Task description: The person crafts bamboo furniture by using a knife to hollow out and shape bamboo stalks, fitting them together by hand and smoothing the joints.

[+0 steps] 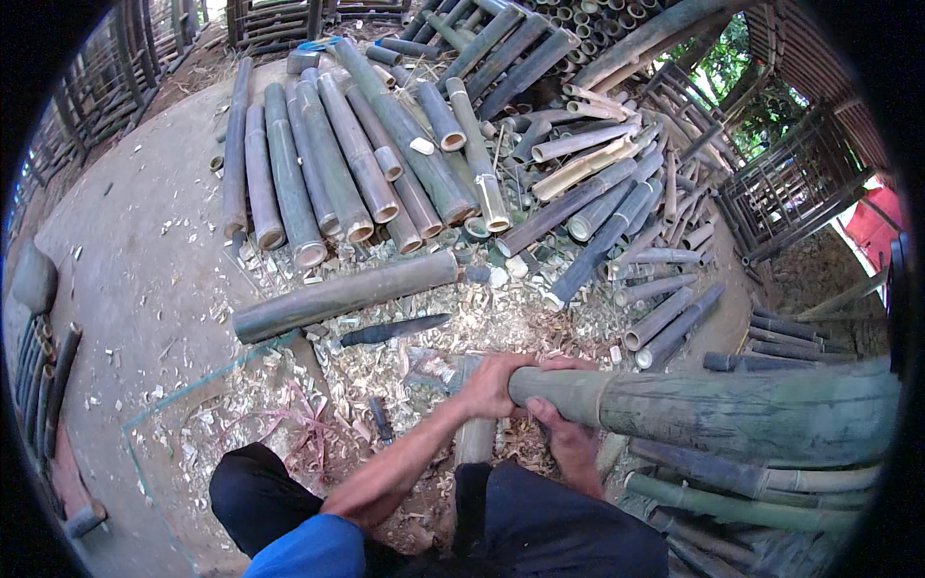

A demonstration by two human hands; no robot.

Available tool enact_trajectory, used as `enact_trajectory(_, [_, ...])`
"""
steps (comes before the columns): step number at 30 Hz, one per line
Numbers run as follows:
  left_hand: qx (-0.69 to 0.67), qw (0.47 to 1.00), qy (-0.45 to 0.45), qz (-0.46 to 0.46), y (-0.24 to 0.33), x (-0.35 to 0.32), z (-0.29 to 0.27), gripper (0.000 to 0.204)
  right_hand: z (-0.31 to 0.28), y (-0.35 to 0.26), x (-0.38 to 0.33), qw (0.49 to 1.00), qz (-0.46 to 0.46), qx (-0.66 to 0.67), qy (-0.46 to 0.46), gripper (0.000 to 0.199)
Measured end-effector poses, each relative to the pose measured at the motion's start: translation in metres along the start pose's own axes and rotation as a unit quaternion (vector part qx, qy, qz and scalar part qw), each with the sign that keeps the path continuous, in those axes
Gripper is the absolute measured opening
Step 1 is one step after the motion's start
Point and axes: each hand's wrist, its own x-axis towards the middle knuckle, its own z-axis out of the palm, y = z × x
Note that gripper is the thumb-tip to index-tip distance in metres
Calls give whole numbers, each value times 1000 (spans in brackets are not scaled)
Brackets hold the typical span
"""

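Note:
A thick green-grey bamboo pole (732, 412) lies sideways in front of me, stretching from the middle to the right rim. My left hand (493, 387) is closed around its left end. Just right of it, my right hand (568, 441) grips the same pole from the near side, thumb against the surface; its other fingers are partly hidden. Beneath my hands a short upright bamboo piece (474, 441) stands between my legs. A dark machete-like blade (395, 329) rests on the shavings beyond my left forearm. Closer in lies a small dark-handled tool (381, 420).
A separate bamboo pole (347, 297) lies crosswise ahead. Behind it are rows of cut bamboo lengths (308, 173) and a jumbled heap (617, 183). More poles (752, 501) lie at my right. Pale shavings (501, 313) and pink strips (313, 433) cover the ground.

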Motion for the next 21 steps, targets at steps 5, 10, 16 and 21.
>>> enact_trajectory(5, [27,999,-23,11,23,-1,-5,72,-3,9,2,995,-44,84,-14,63])
enact_trajectory(10, [88,985,119,93,87,-6,37,77,-99,-17,45,922,-175,153,-309,73])
enact_trajectory(16, [-39,996,-73,-14,117,24,-6,95,-95,81,-35,984,84,128,-96,113])
enact_trajectory(21, [-30,986,-163,1,109,29,47,103,-52,128,-120,952,234,136,139,91])
